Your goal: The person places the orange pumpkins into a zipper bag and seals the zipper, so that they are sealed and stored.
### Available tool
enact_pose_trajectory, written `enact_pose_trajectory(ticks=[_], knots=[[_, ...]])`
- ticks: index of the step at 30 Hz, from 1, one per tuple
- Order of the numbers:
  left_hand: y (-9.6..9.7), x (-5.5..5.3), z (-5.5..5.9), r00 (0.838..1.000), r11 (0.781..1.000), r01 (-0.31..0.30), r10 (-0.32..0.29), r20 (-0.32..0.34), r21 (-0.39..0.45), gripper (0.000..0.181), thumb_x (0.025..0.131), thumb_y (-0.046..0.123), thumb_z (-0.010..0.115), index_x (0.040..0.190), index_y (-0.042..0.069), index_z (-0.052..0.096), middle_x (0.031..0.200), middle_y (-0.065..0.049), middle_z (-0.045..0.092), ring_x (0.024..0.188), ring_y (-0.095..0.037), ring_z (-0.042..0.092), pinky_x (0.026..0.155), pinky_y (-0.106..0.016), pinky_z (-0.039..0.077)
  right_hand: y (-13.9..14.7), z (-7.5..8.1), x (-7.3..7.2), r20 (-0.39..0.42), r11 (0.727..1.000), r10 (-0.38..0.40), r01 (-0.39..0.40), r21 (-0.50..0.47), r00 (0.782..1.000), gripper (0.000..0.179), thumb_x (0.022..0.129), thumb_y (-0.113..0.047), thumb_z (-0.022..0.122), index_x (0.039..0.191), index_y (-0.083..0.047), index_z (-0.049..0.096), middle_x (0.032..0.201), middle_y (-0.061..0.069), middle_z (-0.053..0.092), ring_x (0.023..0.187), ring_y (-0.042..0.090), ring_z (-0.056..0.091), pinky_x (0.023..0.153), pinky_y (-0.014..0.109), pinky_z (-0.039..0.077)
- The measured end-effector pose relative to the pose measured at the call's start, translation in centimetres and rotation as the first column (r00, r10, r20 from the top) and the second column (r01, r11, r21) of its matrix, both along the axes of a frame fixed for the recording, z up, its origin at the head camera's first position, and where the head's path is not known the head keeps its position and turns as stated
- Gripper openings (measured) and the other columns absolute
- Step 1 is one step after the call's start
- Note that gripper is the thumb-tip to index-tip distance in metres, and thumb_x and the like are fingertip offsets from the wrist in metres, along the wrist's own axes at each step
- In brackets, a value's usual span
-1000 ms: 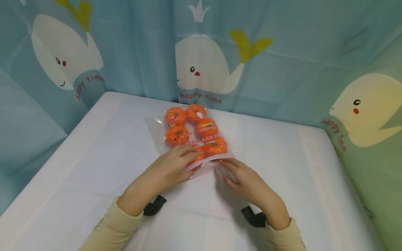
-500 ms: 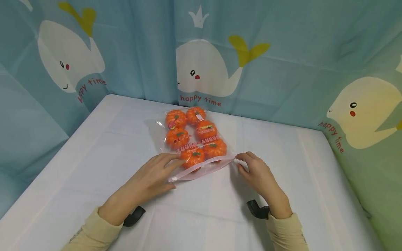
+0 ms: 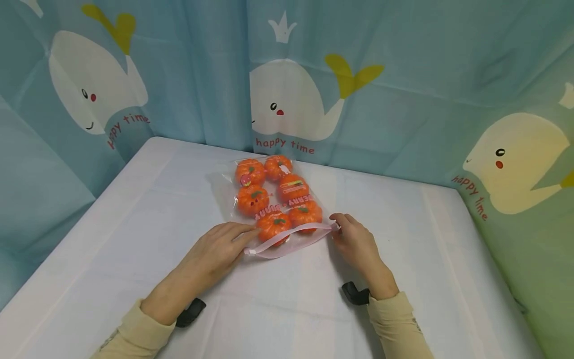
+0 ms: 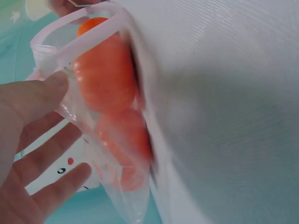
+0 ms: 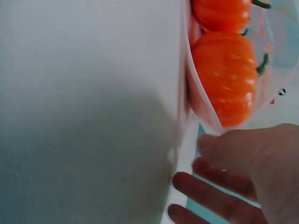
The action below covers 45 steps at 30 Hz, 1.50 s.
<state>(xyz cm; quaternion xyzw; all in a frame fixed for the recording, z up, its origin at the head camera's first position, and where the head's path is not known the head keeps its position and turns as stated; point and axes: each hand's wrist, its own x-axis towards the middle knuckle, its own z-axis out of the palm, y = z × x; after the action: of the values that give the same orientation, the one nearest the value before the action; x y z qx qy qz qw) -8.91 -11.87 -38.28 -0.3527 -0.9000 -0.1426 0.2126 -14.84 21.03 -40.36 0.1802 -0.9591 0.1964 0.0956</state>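
A clear zip bag (image 3: 291,251) with a pink rim and printed lettering lies on the table, its mouth facing me and gaping a little. Inside sit several small orange toy pumpkins (image 3: 272,227) with green stems. My left hand (image 3: 211,257) pinches the bag's left edge near the white slider (image 3: 251,252); its thumb is at the rim and the other fingers spread behind in the left wrist view. My right hand (image 3: 358,247) pinches the right corner of the mouth with thumb and index finger, the remaining fingers loose beside it in the right wrist view.
The white-covered table (image 3: 430,259) stretches out on both sides of the bag. Behind it hangs a blue-green curtain (image 3: 403,114) with whale prints. A black strap piece (image 3: 190,312) shows beneath the left wrist, another (image 3: 355,294) beneath the right.
Both hands have drawn apart along the bag's mouth, uncovering the front pumpkin and the slider. In the last half second the fingers have closed in on the two corners.
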Motion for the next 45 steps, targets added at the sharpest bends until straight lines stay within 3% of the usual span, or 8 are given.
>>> enact_pose_trajectory(ticks=[9, 16, 26, 30, 33, 40, 45], knots=[[-0.1, -0.3, -0.1, 0.995, 0.992, 0.023, -0.010, -0.102, 0.126, 0.019, 0.080, 0.010, 0.080, 0.093, 0.010, 0.067, 0.097, -0.002, 0.069, 0.093, -0.017, 0.067, 0.081, -0.035, 0.057, -0.4, 0.1, 0.2, -0.150, 1.000, -0.001, 0.000, -0.004, 0.989, 0.021, 0.080, 0.002, 0.076, 0.098, -0.006, 0.070, 0.090, 0.008, 0.067, 0.071, 0.022, 0.066, 0.060, 0.039, 0.055], [-0.5, -0.3, 0.7, 0.995, 0.984, 0.031, -0.013, -0.100, 0.177, 0.021, 0.078, 0.010, 0.082, 0.094, 0.012, 0.068, 0.096, 0.001, 0.070, 0.093, -0.015, 0.067, 0.082, -0.034, 0.058, -0.1, 0.7, 0.0, -0.246, 0.998, 0.046, -0.056, -0.031, 0.968, 0.015, 0.080, 0.003, 0.077, 0.092, -0.003, 0.074, 0.089, 0.008, 0.068, 0.070, 0.021, 0.065, 0.061, 0.036, 0.056], [-1.0, -0.7, 3.7, 0.994, 0.943, 0.068, -0.037, -0.100, 0.327, 0.020, 0.083, 0.004, 0.076, 0.102, 0.007, 0.069, 0.095, -0.003, 0.074, 0.089, -0.018, 0.070, 0.077, -0.035, 0.059, 2.0, 4.1, 0.2, -0.354, 0.985, 0.069, -0.119, -0.121, 0.933, 0.015, 0.078, 0.007, 0.077, 0.090, -0.002, 0.075, 0.087, 0.006, 0.068, 0.069, 0.017, 0.066, 0.061, 0.033, 0.058], [-1.0, -0.9, 5.2, 0.993, 0.932, 0.069, -0.031, -0.112, 0.355, 0.021, 0.081, 0.000, 0.076, 0.101, 0.004, 0.070, 0.094, -0.006, 0.074, 0.088, -0.020, 0.070, 0.077, -0.036, 0.059, 2.9, 6.1, 0.3, -0.380, 0.965, 0.095, -0.178, -0.190, 0.920, 0.017, 0.078, 0.011, 0.075, 0.091, -0.001, 0.075, 0.087, 0.008, 0.068, 0.072, 0.016, 0.064, 0.066, 0.015, 0.053], [-0.9, -1.2, 6.6, 0.987, 0.920, 0.090, -0.031, -0.156, 0.381, 0.023, 0.078, -0.005, 0.077, 0.099, 0.001, 0.070, 0.092, -0.008, 0.074, 0.085, -0.022, 0.071, 0.077, -0.036, 0.059, 3.5, 7.9, 0.5, -0.384, 0.941, 0.097, -0.209, -0.264, 0.918, 0.018, 0.079, 0.011, 0.075, 0.092, -0.001, 0.076, 0.089, 0.007, 0.068, 0.078, 0.012, 0.062, 0.071, 0.005, 0.047], [-0.6, -1.8, 9.7, 0.964, 0.903, 0.115, -0.001, -0.266, 0.413, 0.024, 0.076, -0.004, 0.080, 0.097, 0.000, 0.068, 0.090, -0.008, 0.074, 0.082, -0.020, 0.071, 0.077, -0.032, 0.058, 4.4, 12.2, 1.1, -0.398, 0.916, 0.060, -0.209, -0.343, 0.915, 0.014, 0.081, 0.007, 0.075, 0.091, -0.003, 0.077, 0.092, 0.005, 0.071, 0.086, -0.003, 0.060, 0.077, 0.007, 0.048], [-0.3, -2.2, 11.5, 0.965, 0.883, 0.102, 0.024, -0.262, 0.458, 0.020, 0.080, -0.003, 0.077, 0.097, -0.001, 0.067, 0.089, -0.009, 0.074, 0.084, -0.020, 0.073, 0.079, -0.030, 0.057, 4.7, 14.2, 1.1, -0.413, 0.913, 0.029, -0.192, -0.359, 0.910, 0.014, 0.081, 0.008, 0.075, 0.091, -0.002, 0.077, 0.090, 0.005, 0.070, 0.085, -0.004, 0.059, 0.079, 0.007, 0.047]])
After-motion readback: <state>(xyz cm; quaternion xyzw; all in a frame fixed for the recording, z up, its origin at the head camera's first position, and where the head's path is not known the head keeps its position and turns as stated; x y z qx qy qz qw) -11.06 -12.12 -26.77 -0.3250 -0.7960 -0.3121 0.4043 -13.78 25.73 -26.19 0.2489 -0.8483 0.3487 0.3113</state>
